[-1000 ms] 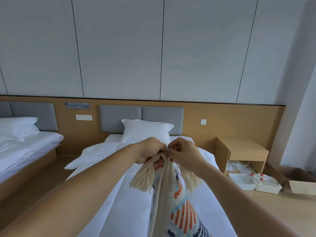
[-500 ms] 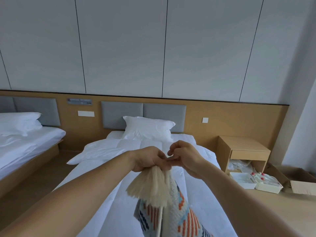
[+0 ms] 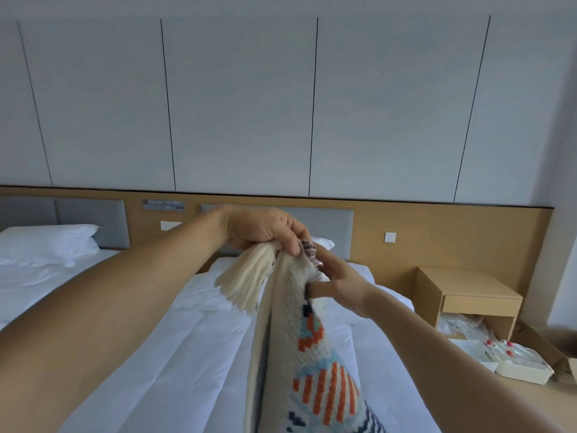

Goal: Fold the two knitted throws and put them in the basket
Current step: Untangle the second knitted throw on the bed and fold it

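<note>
Cream patterned throw hangs from centre to 6 o'clock. The left hand clenches its fringed top; the right hand touches it with straight fingers. At 4 o'clock, a white box holds red-capped items.

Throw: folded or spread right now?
Doubled over, not spread: the throw hangs in layers from the left hand, tassels bunched; right hand touches it.

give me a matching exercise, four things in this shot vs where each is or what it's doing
1 left hand
2 right hand
3 nightstand
4 white boxes

a on the floor, red spots on top
b grips the top of the knitted throw, at the tassels
c fingers touch the throw lower down
d light wood, one drawer

Pairs: 1-b, 2-c, 3-d, 4-a
</note>
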A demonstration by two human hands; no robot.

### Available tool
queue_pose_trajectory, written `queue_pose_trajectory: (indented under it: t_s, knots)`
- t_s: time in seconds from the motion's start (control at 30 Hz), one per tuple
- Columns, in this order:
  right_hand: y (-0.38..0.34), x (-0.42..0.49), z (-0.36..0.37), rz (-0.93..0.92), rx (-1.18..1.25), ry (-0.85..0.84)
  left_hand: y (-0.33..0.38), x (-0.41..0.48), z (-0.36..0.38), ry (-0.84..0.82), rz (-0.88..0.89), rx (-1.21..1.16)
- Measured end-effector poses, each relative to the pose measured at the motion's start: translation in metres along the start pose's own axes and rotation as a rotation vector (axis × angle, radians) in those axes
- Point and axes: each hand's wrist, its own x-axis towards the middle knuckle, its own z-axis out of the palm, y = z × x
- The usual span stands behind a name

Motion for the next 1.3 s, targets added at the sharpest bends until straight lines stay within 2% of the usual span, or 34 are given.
queue_pose_trajectory:
  t_s: [0.07, 0.1, 0.17, 0.2, 0.3, 0.37, 0.43, 0.5, 0.53, 0.6, 0.73, 0.8, 0.87, 0.93, 1.0, 1.17, 1.23, 1.3]
  knots:
    - [-0.006, 0.003, 0.001, 0.012, -0.128, 0.01, 0.005, -0.003, -0.01, 0.094, -0.033, 0.151]
    - [-0.009, 0.003, 0.002, 0.018, -0.204, 0.044, 0.004, -0.004, -0.015, 0.184, -0.054, 0.307]
    - [-0.011, 0.005, 0.0, 0.037, -0.301, 0.169, -0.001, -0.004, -0.022, 0.369, -0.093, 0.632]
    - [-0.014, 0.005, 0.0, 0.049, -0.323, 0.248, -0.005, -0.003, -0.024, 0.441, -0.09, 0.71]
    - [-0.022, 0.009, -0.002, -0.018, -0.364, 0.401, -0.014, 0.004, -0.026, 0.639, -0.013, 0.75]
    - [-0.025, 0.009, -0.005, -0.073, -0.395, 0.378, -0.013, 0.006, -0.032, 0.809, 0.05, 0.758]
    - [-0.019, 0.005, -0.013, -0.037, -0.35, 0.273, -0.01, 0.003, -0.04, 0.932, 0.079, 0.737]
    - [-0.004, 0.001, -0.022, 0.052, -0.336, 0.222, -0.007, -0.001, -0.045, 0.957, 0.097, 0.723]
    - [0.005, 0.0, -0.024, 0.087, -0.366, 0.255, -0.006, -0.001, -0.045, 0.94, 0.112, 0.72]
    - [0.023, 0.0, -0.025, 0.123, -0.396, 0.382, -0.003, 0.003, -0.04, 0.894, 0.145, 0.726]
    - [0.048, -0.005, -0.016, 0.131, -0.307, 0.608, 0.003, 0.013, -0.036, 0.873, 0.188, 0.735]
    - [0.058, -0.012, -0.009, 0.057, -0.288, 0.688, 0.004, 0.015, -0.037, 0.885, 0.191, 0.742]
    - [0.066, -0.018, 0.0, -0.119, -0.413, 0.704, 0.005, 0.017, -0.039, 0.902, 0.188, 0.743]
    - [0.077, -0.019, 0.004, -0.37, -0.698, 0.619, 0.006, 0.019, -0.041, 0.917, 0.177, 0.743]
    - [0.087, -0.012, 0.011, -0.467, -0.879, 0.522, 0.007, 0.022, -0.043, 0.926, 0.171, 0.739]
    - [0.072, -0.009, 0.051, -0.411, -0.862, 0.602, 0.012, 0.029, -0.046, 0.979, 0.157, 0.731]
    - [0.063, -0.01, 0.062, -0.293, -0.877, 0.589, 0.011, 0.03, -0.05, 0.998, 0.14, 0.73]
    - [0.065, -0.008, 0.065, -0.09, -0.977, 0.502, 0.01, 0.03, -0.054, 1.018, 0.134, 0.715]
